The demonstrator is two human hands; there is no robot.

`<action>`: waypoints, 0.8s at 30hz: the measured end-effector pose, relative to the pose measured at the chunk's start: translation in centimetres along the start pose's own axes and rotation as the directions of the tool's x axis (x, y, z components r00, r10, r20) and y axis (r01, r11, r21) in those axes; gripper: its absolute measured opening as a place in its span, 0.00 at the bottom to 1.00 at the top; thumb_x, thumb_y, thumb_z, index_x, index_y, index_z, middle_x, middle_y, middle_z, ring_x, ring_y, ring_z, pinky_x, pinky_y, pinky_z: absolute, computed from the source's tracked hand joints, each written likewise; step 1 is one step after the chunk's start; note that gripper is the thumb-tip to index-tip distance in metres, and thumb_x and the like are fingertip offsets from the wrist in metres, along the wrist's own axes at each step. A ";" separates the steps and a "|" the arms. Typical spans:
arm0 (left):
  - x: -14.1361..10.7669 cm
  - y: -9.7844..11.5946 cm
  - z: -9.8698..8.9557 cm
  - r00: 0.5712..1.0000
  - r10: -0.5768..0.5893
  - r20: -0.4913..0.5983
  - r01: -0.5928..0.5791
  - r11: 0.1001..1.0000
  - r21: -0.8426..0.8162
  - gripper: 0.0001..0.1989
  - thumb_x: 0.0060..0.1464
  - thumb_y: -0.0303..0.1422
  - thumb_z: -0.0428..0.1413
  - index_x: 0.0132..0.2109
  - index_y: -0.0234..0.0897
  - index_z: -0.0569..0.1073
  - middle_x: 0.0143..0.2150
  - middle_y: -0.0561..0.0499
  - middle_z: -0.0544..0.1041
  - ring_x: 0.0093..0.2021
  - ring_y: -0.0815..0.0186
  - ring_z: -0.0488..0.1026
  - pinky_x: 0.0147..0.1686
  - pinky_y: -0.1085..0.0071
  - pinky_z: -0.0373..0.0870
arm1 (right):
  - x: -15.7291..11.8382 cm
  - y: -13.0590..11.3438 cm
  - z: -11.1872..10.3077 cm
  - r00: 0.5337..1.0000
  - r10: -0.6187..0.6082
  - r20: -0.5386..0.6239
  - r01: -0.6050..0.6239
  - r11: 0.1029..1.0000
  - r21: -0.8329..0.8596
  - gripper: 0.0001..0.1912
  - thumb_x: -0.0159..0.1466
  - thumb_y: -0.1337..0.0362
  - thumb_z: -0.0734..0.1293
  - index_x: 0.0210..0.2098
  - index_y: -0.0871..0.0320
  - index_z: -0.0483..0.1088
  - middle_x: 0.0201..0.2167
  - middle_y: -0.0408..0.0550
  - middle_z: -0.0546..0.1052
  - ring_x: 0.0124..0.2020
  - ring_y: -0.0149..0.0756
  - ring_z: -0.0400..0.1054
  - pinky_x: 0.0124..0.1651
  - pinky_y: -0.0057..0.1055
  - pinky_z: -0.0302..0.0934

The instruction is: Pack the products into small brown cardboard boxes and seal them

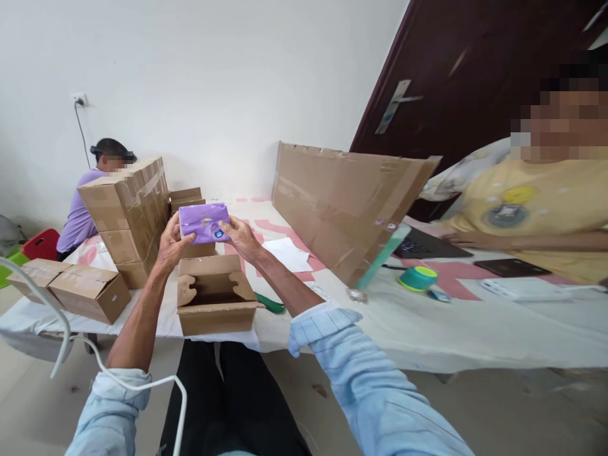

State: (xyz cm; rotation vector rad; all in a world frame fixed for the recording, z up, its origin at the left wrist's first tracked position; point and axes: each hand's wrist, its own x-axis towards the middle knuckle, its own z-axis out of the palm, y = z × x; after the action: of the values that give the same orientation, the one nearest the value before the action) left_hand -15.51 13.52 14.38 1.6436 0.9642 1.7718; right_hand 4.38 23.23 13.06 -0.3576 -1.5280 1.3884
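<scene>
A purple plastic-wrapped packet (pixel 203 221) is held up between both hands, above the table. My left hand (pixel 171 244) grips its left end, thumb at the lower edge. At its right end, my right hand (pixel 240 237) pinches it with the thumb on the front, beside a small blue round mark. Below the packet an open cardboard box (pixel 217 320) stands at the table's near edge with its flaps raised; its inside is dark and its contents cannot be made out.
Stacked cartons (pixel 128 215) and two low boxes (pixel 90 292) stand left. A large cardboard panel (pixel 346 209) leans mid-table, with papers (pixel 287 254) beside it. Right are green tape (pixel 418 278), a laptop (pixel 427 246) and a person (pixel 532 209). Another person (pixel 78 209) sits behind the cartons. A white cable (pixel 142 384) hangs in front.
</scene>
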 end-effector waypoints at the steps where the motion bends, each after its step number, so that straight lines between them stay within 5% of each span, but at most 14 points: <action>1: 0.1 0.4 0.2 1.000 0.024 0.005 -0.024 1.000 0.011 0.52 0.50 0.48 0.75 0.75 0.37 0.63 0.60 0.38 0.82 0.58 0.48 0.82 0.58 0.56 0.79 | -0.1 -0.6 0.1 1.000 -0.019 0.018 0.020 1.000 -0.007 0.36 0.55 0.36 0.78 0.51 0.54 0.77 0.48 0.49 0.83 0.49 0.45 0.78 0.55 0.42 0.75; 10: -1.1 6.3 1.3 0.935 0.304 0.185 -0.348 0.887 0.303 0.49 0.60 0.55 0.66 0.79 0.49 0.54 0.77 0.38 0.64 0.74 0.43 0.67 0.65 0.50 0.74 | -2.2 -6.9 -1.3 0.977 -0.101 0.186 0.119 0.989 -0.085 0.38 0.50 0.46 0.85 0.54 0.53 0.75 0.49 0.48 0.83 0.51 0.46 0.77 0.56 0.43 0.73; 15: -7.8 8.4 2.0 0.925 0.037 0.379 -0.292 0.705 0.646 0.47 0.58 0.50 0.69 0.77 0.49 0.59 0.73 0.39 0.69 0.72 0.42 0.68 0.68 0.45 0.69 | -4.5 -5.5 -5.2 0.981 -0.195 0.012 0.187 0.917 -0.353 0.36 0.50 0.46 0.85 0.52 0.53 0.75 0.49 0.47 0.82 0.50 0.46 0.76 0.55 0.44 0.72; 18: -11.5 6.5 3.8 0.806 -0.323 0.496 -0.298 0.502 0.812 0.51 0.50 0.43 0.75 0.75 0.45 0.62 0.67 0.37 0.76 0.66 0.42 0.74 0.63 0.47 0.71 | -5.5 -2.3 -8.4 0.963 -0.210 -0.167 0.130 0.910 -0.393 0.35 0.51 0.45 0.84 0.52 0.53 0.73 0.49 0.49 0.81 0.50 0.48 0.75 0.54 0.46 0.72; 20: -12.6 4.7 4.7 0.747 -0.493 0.446 -0.321 0.319 0.892 0.39 0.51 0.31 0.71 0.68 0.40 0.70 0.57 0.38 0.82 0.58 0.44 0.79 0.58 0.51 0.72 | -6.1 0.0 -10.4 0.946 -0.195 -0.260 0.077 0.911 -0.404 0.34 0.51 0.45 0.83 0.50 0.53 0.72 0.48 0.50 0.81 0.49 0.50 0.75 0.53 0.48 0.72; 22: -12.7 3.3 4.3 0.759 -0.528 0.380 -0.330 0.192 0.924 0.21 0.54 0.22 0.62 0.55 0.39 0.77 0.47 0.41 0.84 0.50 0.48 0.82 0.54 0.54 0.73 | -6.6 2.1 -12.1 0.932 -0.157 -0.325 0.007 0.908 -0.420 0.32 0.50 0.45 0.83 0.46 0.53 0.72 0.45 0.51 0.80 0.47 0.51 0.74 0.53 0.50 0.71; 24: -12.6 2.8 2.4 0.815 -0.459 0.354 -0.313 0.166 0.935 0.18 0.53 0.18 0.55 0.47 0.41 0.78 0.43 0.43 0.85 0.47 0.50 0.83 0.50 0.56 0.73 | -7.0 4.1 -13.1 0.932 -0.091 -0.350 -0.066 0.908 -0.413 0.32 0.47 0.46 0.83 0.43 0.52 0.71 0.42 0.50 0.79 0.45 0.51 0.73 0.52 0.52 0.71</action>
State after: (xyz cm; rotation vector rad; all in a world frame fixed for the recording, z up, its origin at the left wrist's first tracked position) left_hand -11.39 2.30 8.89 2.5456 2.0469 0.1136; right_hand 16.47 26.66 4.14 -0.8228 -1.4985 0.9048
